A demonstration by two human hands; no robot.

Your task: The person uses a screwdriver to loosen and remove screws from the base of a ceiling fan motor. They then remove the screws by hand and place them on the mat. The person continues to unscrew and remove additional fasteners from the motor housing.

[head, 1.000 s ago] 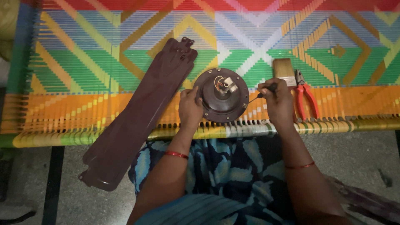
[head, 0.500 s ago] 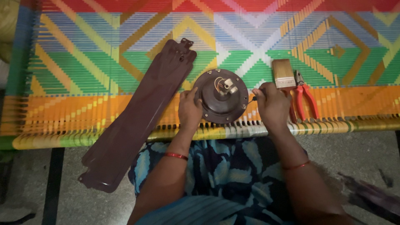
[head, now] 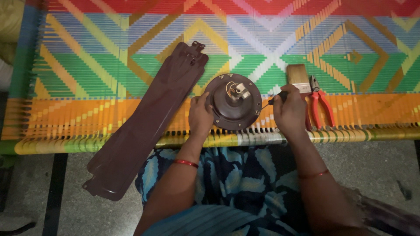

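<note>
A round brown fan motor housing (head: 234,107) sits near the front edge of a bright woven cot (head: 109,57). The left hand (head: 200,116) curls its grip on the housing's left rim. The right hand (head: 289,111), just right of the housing, is closed around a dark-handled screwdriver (head: 276,98) pointing at it. A brown fan blade (head: 148,122) lies left of the housing, overhanging the cot edge; a paintbrush (head: 299,76) and red pliers (head: 320,102) lie right.

Dim, even light; sharp focus.
</note>
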